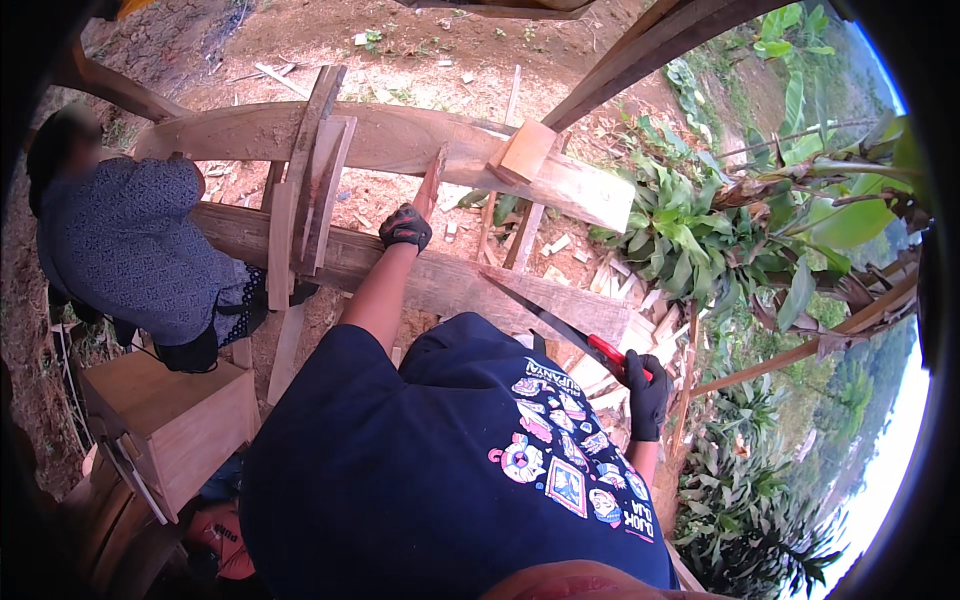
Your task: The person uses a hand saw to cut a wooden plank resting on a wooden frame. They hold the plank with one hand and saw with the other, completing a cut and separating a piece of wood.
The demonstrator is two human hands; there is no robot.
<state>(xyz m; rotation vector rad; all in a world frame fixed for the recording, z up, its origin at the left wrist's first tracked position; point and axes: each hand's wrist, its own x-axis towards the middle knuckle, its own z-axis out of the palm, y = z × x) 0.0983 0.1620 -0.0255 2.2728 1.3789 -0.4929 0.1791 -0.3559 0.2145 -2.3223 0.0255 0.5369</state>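
My left hand [406, 229], in a dark glove, is closed around the lower end of a narrow reddish piece of wood [430, 182]. The wood's tapered tip reaches over the far plank [390, 135], and my hand is over the near plank [360, 258]. On the right, my gloved right hand [648, 392] grips the red handle of a handsaw [545, 315]. The saw's dark blade slants up and left over the right part of the near plank. A clear space separates the blade from the piece of wood.
A wooden block [527, 150] rests on the far plank; upright boards [320, 185] cross both planks. A person in patterned clothing [140, 250] is at the left, near a wooden box [165, 420]. Offcuts [655, 310] litter the ground. Posts [640, 65] and plants [690, 225] are at the right.
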